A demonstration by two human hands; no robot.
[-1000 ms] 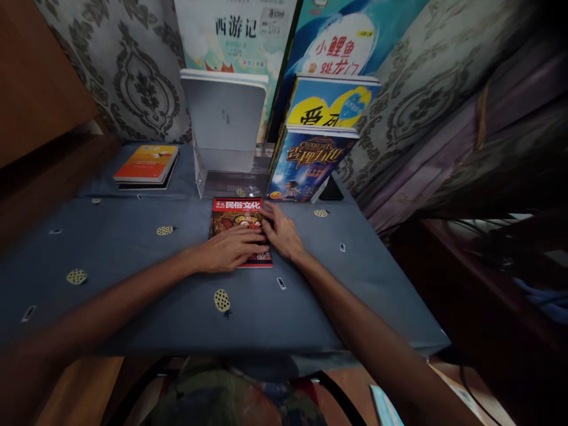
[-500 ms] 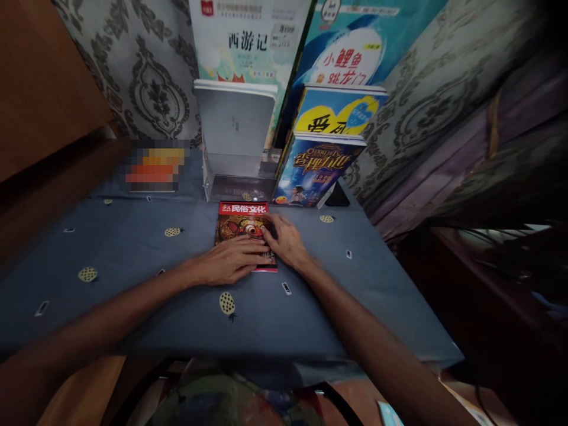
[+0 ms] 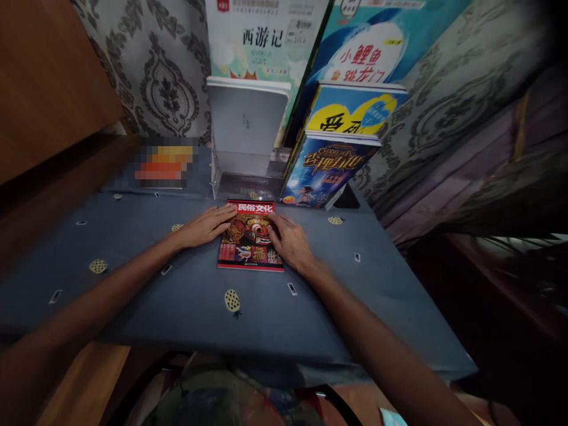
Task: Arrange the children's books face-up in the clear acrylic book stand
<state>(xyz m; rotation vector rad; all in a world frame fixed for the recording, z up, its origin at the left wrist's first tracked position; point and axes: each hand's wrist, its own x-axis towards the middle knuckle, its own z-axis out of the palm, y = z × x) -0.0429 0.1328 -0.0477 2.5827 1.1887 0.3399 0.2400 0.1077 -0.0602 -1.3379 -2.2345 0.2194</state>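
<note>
Head view, left hand (image 3: 205, 226) and right hand (image 3: 290, 242), both spread flat, gripping nothing, touch one magazine (image 3: 249, 244).

Magazine (image 3: 251, 236): paper, with a smooth, glossy printed cover. Cloth (image 3: 310, 307) under the magazine, covering the worktop: matt blue-grey fabric, lightly creased, with small printed motifs. Stand (image 3: 242, 184) just behind the magazine: clear plastic, smooth and reflective. Grey book (image 3: 246, 118) upright in the stand: matt, plain cover. Picture books (image 3: 323, 168) behind and to the right of the magazine: glossy paper covers. Wall covering (image 3: 168, 89) well behind the magazine: patterned, dull finish, material unclear. Panel (image 3: 44, 77) far left of the magazine: smooth brown wood.
</note>
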